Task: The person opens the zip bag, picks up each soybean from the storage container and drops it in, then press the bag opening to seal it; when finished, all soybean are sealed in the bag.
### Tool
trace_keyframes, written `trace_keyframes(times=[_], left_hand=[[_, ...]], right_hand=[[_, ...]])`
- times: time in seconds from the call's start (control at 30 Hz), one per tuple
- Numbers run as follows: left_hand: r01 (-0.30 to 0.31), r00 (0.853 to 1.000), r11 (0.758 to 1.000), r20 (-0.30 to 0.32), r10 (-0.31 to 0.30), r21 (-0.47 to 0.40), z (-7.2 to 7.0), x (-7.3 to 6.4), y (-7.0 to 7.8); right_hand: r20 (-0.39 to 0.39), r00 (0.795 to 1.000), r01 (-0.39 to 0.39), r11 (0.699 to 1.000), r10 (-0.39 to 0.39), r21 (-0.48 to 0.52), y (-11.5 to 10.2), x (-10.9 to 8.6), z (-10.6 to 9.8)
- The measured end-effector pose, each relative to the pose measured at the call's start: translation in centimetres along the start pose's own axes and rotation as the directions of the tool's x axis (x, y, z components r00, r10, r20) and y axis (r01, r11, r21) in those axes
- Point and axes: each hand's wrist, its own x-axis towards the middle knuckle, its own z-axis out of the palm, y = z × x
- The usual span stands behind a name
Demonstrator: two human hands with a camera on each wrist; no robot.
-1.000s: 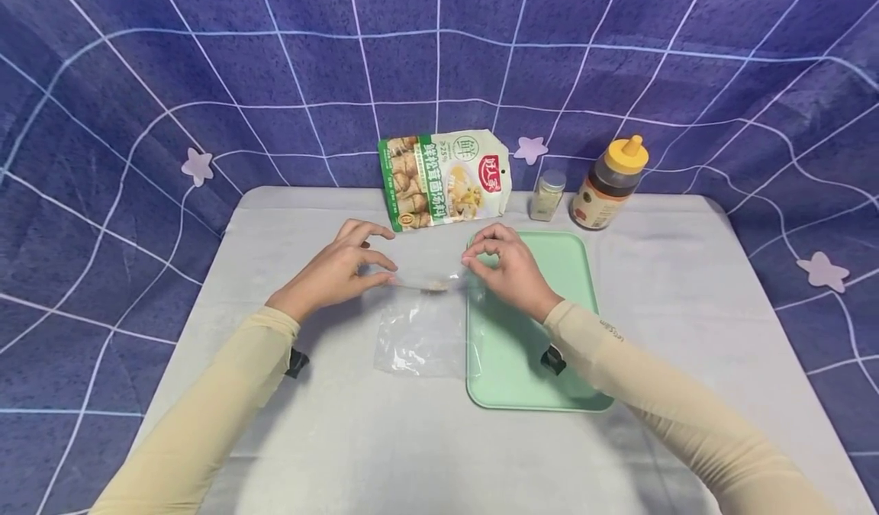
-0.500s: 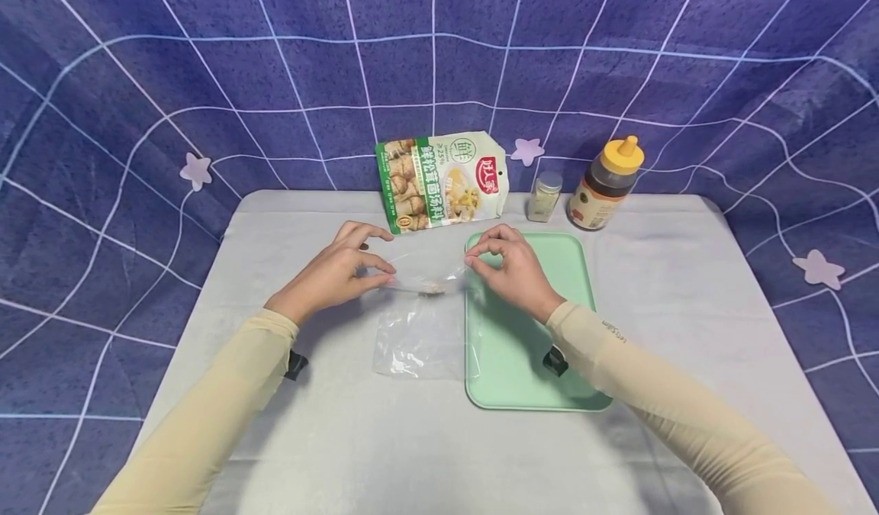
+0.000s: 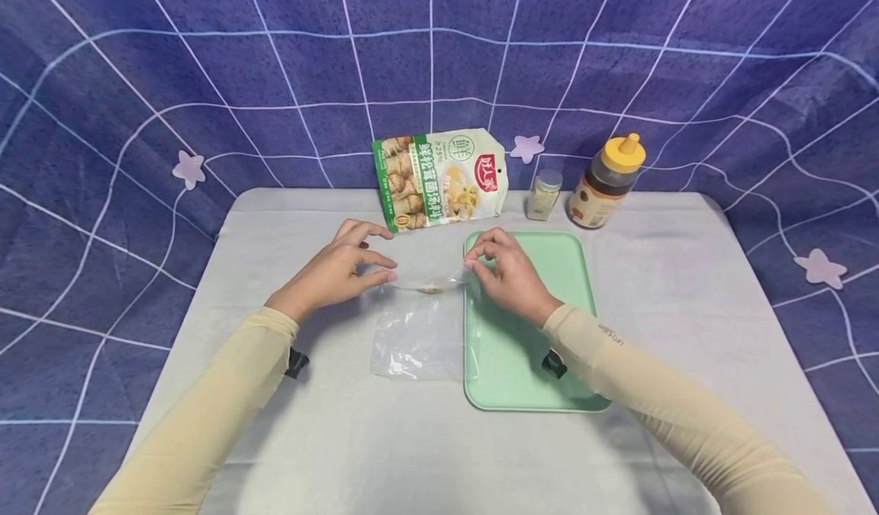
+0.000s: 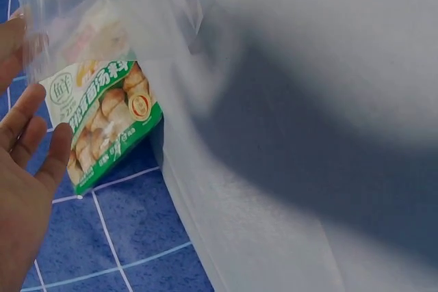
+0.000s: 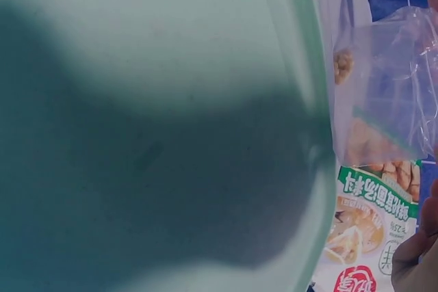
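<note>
A small clear plastic bag (image 3: 427,269) is held up between both hands, with a few light-brown bits (image 3: 431,289) at its bottom. My left hand (image 3: 335,268) pinches the bag's left edge between thumb and a finger, its other fingers spread. The right hand (image 3: 510,275) pinches the opposite edge with thumb and fingertips, above the tray's left side. In the right wrist view the brown bits (image 5: 343,66) show through the bag. Another clear plastic bag (image 3: 412,339) lies flat below, partly over the tray's edge.
A pale green tray (image 3: 536,385) lies at the right. Behind the hands, a green-and-white soup-seasoning pouch (image 3: 446,179) leans against the blue gridded cloth (image 3: 275,65). To its right stand a small lidded jar (image 3: 544,196) and a yellow-capped squeeze bottle (image 3: 604,187).
The hands keep their hold on the bag with hardly any movement. The bag's lower edge and the brown bits have shifted slightly; the whole view has drifted a little.
</note>
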Motion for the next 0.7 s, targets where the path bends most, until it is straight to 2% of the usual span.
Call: trace_keyframes(times=[0.27, 0.53, 0.7], left_hand=[[-0.017, 1.0, 1.0, -0.008, 0.017, 0.0, 0.1, 0.1, -0.3], [-0.017, 1.0, 1.0, -0.019, 0.017, -0.018, 0.3, -0.3, -0.6], [-0.02, 0.999, 0.999, -0.026, 0.019, -0.028, 0.3, -0.3, -0.7]], right_hand=[[-0.019, 1.0, -0.021, 1.0, 0.02, -0.02, 0.1, 0.6, -0.1], [0.016, 0.997, -0.075, 0.997, 0.075, -0.004, 0.1, 1.4, 0.5], [0.005, 0.996, -0.094, 0.996, 0.094, 0.001, 0.3, 1.8, 0.8]])
